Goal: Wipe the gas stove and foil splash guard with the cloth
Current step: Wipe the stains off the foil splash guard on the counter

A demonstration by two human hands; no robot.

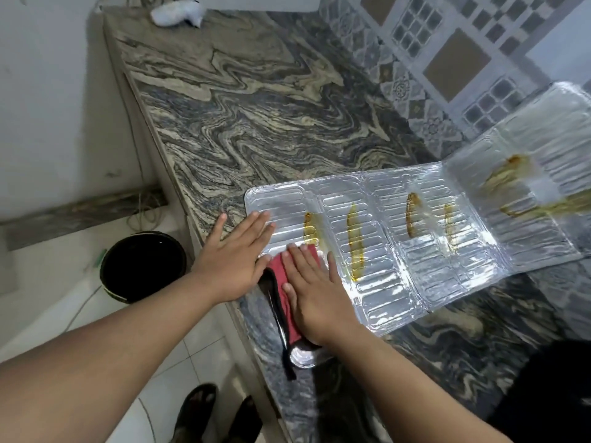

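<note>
Your two bare forearms reach over the counter edge onto the foil.

Your right hand [315,295] lies flat, fingers straight and slightly spread, pressing the red cloth with black trim [287,302] onto the near left end of the embossed silver foil splash guard [393,260]. Your left hand [236,260] rests flat just beside it, fingers together, fingertips on the foil's left edge and palm on the swirled grey marble countertop [256,123]. Yellow-brown grease streaks [355,247] cross the foil panels (the far right panel is blurred). A black bucket [144,266] stands on the floor below.
</note>
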